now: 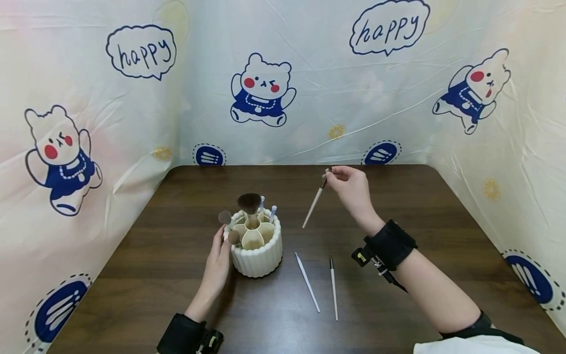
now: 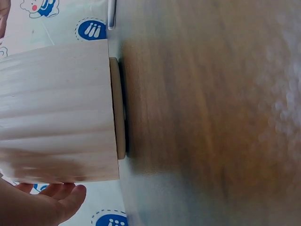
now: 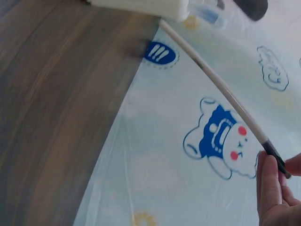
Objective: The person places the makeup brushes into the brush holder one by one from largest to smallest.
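Note:
A cream ribbed brush holder (image 1: pixel 257 258) with a petal-shaped divider stands on the table, left of the middle. Against its left side rests my left hand (image 1: pixel 217 260); in the left wrist view those fingers (image 2: pixel 70 200) lie along the holder's wall. My right hand (image 1: pixel 353 191) pinches a slim makeup brush (image 1: pixel 313 207) by its dark top end, with the pale handle slanting down to the left above the table. In the right wrist view, thumb and fingers (image 3: pixel 270 176) meet at the dark end of that brush. A large fluffy brush (image 1: pixel 249 202) stands in the holder's centre.
Two thin brushes lie on the table: a pale-tipped one (image 1: pixel 307 282) and a dark-tipped one (image 1: pixel 333 290). Small round brushes (image 1: pixel 225 217) and blue-white sticks (image 1: pixel 272 212) stand in the holder. A printed curtain (image 1: pixel 309 108) encloses the brown table (image 1: pixel 146 255).

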Demonstrator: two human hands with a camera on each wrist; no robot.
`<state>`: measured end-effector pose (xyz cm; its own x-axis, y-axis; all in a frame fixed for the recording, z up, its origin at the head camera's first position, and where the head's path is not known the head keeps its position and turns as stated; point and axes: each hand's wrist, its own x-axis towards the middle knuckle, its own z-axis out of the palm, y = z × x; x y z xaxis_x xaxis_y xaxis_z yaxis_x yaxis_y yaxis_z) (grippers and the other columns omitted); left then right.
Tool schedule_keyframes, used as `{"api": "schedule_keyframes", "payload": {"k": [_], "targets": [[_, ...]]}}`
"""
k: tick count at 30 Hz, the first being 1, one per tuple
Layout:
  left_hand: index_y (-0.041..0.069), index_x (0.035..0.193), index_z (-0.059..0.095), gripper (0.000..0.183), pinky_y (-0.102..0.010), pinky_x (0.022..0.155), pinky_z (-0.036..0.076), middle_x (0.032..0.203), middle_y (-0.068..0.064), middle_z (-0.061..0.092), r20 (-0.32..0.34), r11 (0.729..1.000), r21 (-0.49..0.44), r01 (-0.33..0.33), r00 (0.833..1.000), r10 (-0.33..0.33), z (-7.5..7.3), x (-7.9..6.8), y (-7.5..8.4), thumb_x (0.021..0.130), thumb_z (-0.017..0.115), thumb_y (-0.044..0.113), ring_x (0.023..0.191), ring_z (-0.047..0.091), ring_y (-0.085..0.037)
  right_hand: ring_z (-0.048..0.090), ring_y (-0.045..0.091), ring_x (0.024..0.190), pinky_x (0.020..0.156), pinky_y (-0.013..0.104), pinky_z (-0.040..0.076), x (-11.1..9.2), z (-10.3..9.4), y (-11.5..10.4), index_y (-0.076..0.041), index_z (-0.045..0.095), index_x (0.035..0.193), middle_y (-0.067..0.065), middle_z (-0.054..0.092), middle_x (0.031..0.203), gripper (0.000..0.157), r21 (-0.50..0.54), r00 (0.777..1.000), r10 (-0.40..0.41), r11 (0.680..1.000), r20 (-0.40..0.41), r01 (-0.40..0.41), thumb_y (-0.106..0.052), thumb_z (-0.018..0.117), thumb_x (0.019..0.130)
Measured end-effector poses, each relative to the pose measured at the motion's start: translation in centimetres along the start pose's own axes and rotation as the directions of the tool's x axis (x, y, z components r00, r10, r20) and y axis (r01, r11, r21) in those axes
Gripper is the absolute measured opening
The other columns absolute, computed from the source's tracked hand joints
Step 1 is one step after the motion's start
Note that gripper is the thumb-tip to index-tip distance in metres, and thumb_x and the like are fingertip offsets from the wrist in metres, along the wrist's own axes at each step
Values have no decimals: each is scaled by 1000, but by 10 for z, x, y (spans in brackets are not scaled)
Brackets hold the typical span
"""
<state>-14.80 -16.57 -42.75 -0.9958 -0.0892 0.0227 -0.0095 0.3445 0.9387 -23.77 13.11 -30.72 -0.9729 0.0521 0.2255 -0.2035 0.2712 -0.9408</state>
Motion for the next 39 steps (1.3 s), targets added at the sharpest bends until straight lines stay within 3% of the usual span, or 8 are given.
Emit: {"api": "schedule_keyframes", "payload": {"k": [5,9,18,29,39], "targets": [[9,154,13,53,-52,119,16,159,-19,16,1,1000,-5,-4,1000,4,0,0,-1,104,26,24,147,15,-35,65,-3,78,77,16,55,-6,15,-9,12,63,107,26,68,107,22,190,999,-38,981,-6,38,-2,59,91],[9,154,13,53,-53,119,15,159,-19,16,1,1000,-4,-5,1000,5,0,0,-1,104,26,25,147,14,-35,66,-1,80,80,19,55,-12,27,-14,11,62,106,22,69,104,19,262,999,-53,964,6,50,-1,59,91],[10,154,13,53,-53,119,15,160,-18,15,-1,1000,6,0,1000,0,0,1,-2,104,26,26,147,14,-35,65,2,82,78,15,53,-22,53,-6,5,67,103,23,69,105,16,192,995,-85,979,57,73,-4,61,91],[10,154,14,53,-54,118,15,160,-17,14,3,1000,8,-12,1000,12,0,0,-2,105,26,26,147,13,-36,67,31,91,70,13,50,-40,82,18,3,69,99,21,71,99,14,154,990,-37,988,136,16,-3,61,89],[9,153,14,53,-55,118,16,160,-18,15,-4,1000,16,-9,1000,9,0,0,-3,105,26,27,146,15,-37,64,8,78,66,13,48,-51,98,33,4,70,98,21,71,97,14,124,989,-12,992,150,-7,-2,65,86]]}}
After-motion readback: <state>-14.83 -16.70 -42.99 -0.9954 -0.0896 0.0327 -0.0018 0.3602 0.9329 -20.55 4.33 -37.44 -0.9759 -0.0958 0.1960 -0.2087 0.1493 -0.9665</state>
